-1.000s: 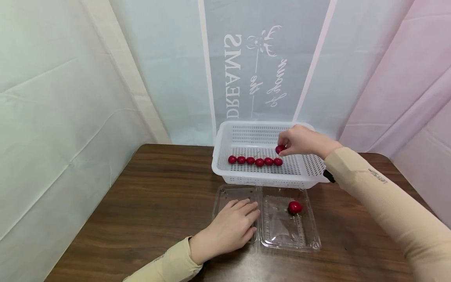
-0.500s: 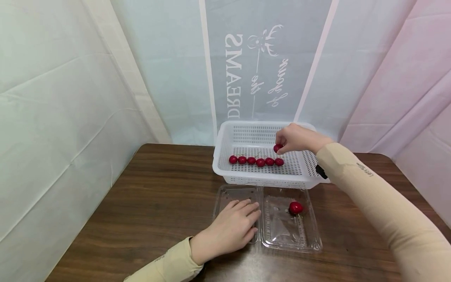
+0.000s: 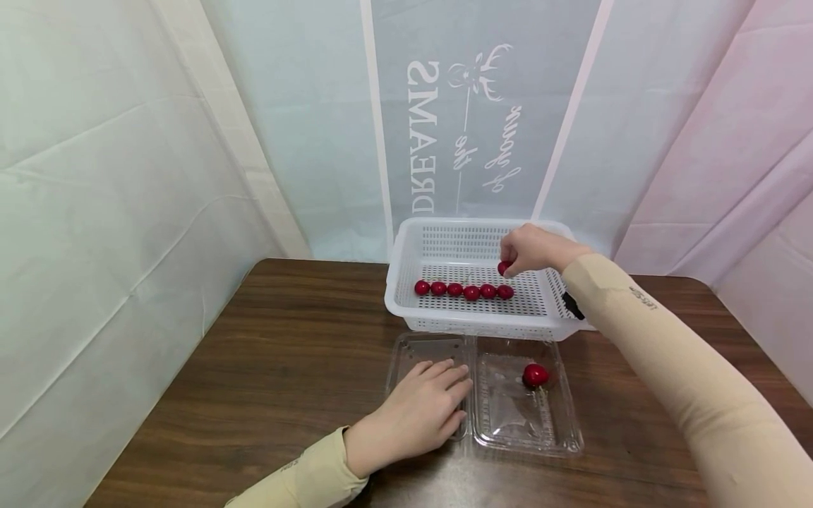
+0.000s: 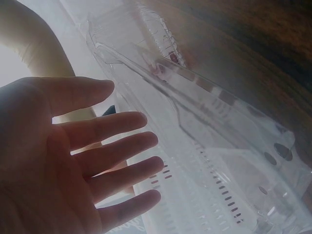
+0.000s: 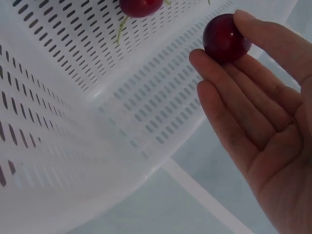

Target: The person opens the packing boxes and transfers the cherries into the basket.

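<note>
My right hand (image 3: 538,248) is over the white perforated basket (image 3: 396,300) and pinches a dark red cherry (image 5: 222,41) between thumb and fingertips. Below it in the basket lies a row of several cherries (image 3: 471,293); the right wrist view shows a green stem on one. My left hand (image 3: 416,413) rests with spread fingers on the left half of a clear plastic clamshell box (image 3: 562,441). In the left wrist view its straight fingers hold nothing. A single red cherry (image 3: 536,375) sits in the box's right half.
The basket stands at the back of the dark wooden table (image 3: 286,367), against a grey-blue curtain (image 3: 483,141) with white lettering. The opened clamshell lies directly in front of it. Pale cloth walls (image 3: 127,176) flank the table.
My right forearm has swung a little to the left, while the pinched cherry stays above the basket. My left hand keeps its place on the clamshell.
</note>
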`<state>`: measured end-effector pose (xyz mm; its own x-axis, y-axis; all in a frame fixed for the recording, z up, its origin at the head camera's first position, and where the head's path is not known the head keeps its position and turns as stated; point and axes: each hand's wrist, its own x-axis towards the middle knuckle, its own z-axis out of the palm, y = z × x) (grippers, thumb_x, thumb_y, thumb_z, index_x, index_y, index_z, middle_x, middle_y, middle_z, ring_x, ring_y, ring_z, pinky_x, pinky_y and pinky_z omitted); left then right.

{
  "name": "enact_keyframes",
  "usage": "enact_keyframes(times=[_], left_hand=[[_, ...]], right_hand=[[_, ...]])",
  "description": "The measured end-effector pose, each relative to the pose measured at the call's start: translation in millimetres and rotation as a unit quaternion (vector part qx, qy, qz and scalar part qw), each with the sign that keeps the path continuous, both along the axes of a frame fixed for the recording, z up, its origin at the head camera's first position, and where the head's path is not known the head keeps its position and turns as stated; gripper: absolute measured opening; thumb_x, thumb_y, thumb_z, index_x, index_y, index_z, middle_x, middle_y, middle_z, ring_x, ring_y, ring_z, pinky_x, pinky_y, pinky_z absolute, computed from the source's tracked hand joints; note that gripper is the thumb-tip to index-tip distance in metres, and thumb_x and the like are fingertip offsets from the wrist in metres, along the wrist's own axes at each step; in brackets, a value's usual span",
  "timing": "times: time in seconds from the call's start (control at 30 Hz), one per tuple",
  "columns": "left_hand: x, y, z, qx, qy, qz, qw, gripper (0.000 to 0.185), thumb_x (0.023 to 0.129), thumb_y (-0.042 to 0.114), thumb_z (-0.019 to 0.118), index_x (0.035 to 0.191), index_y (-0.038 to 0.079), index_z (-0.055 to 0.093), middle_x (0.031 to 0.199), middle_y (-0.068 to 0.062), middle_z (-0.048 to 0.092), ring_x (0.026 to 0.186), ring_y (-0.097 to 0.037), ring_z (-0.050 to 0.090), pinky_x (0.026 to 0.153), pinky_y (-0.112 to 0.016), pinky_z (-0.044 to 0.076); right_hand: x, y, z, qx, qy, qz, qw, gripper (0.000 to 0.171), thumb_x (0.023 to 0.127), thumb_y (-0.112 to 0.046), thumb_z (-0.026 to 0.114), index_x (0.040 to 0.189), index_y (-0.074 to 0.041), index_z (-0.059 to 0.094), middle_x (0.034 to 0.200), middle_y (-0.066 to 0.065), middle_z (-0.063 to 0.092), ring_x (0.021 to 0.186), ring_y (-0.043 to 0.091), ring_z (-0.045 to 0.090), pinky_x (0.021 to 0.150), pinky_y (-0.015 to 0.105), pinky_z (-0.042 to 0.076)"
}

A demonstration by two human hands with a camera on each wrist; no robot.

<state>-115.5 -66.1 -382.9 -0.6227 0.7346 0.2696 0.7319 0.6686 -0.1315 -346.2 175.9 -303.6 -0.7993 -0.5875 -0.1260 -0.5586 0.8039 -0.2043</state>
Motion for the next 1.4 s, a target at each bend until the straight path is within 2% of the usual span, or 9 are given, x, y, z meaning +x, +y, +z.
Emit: enact_keyframes(times=[0.5,0.77,0.93,1.17,1.4], left_hand=[[-0.2,-0.4,1.3,-0.004,-0.001,0.002,1.0,0.035,0.09,0.035,0.06,0.118,0.015,0.064,0.128,-0.002,0.061,0.121,-0.021,0.055,0.096,-0.038,0.045],[-0.6,-0.6,1.4,-0.007,-0.007,0.004,0.9999,0.035,0.09,0.035,0.059,0.119,0.015,0.064,0.128,-0.002,0.06,0.122,-0.021,0.055,0.097,-0.038,0.044],[-0.5,-0.6,1.4,-0.006,-0.007,0.004,1.0,0.035,0.09,0.035,0.059,0.119,0.015,0.064,0.128,-0.002,0.06,0.122,-0.022,0.055,0.097,-0.037,0.044],[-1.2,0.0,0.3,-0.004,-0.005,0.005,1.0,0.035,0.09,0.034,0.06,0.119,0.016,0.064,0.128,-0.002,0.06,0.122,-0.021,0.055,0.097,-0.037,0.044],[-0.8,-0.4,0.5,-0.009,-0.002,0.008,0.9999,0.036,0.09,0.035,0.06,0.12,0.016,0.064,0.129,-0.001,0.06,0.122,-0.021,0.054,0.097,-0.037,0.044]], right_hand=[[-10.0,0.8,-8.1,0.062,-0.028,-0.03,0.997,0.017,0.071,-0.014,0.078,0.082,-0.006,0.068,0.079,0.004,0.067,0.074,0.018,0.058,0.065,0.031,0.049],[-13.0,5.1,-15.8,0.06,-0.046,-0.057,0.996,0.015,0.07,-0.011,0.077,0.081,-0.005,0.068,0.08,0.005,0.067,0.074,0.019,0.057,0.064,0.031,0.048],[-11.6,8.7,-17.0,0.066,-0.053,-0.054,0.995,0.014,0.069,-0.009,0.076,0.08,-0.005,0.069,0.077,0.004,0.066,0.072,0.018,0.056,0.061,0.028,0.046],[-14.3,16.8,-24.3,0.062,-0.106,-0.087,0.989,0.018,0.071,-0.009,0.076,0.087,-0.005,0.068,0.08,0.005,0.068,0.077,0.02,0.064,0.069,0.034,0.048],[-12.4,18.6,-26.8,0.06,-0.147,-0.109,0.981,0.028,0.073,-0.009,0.075,0.099,0.0,0.066,0.083,0.007,0.07,0.083,0.026,0.064,0.07,0.036,0.047]])
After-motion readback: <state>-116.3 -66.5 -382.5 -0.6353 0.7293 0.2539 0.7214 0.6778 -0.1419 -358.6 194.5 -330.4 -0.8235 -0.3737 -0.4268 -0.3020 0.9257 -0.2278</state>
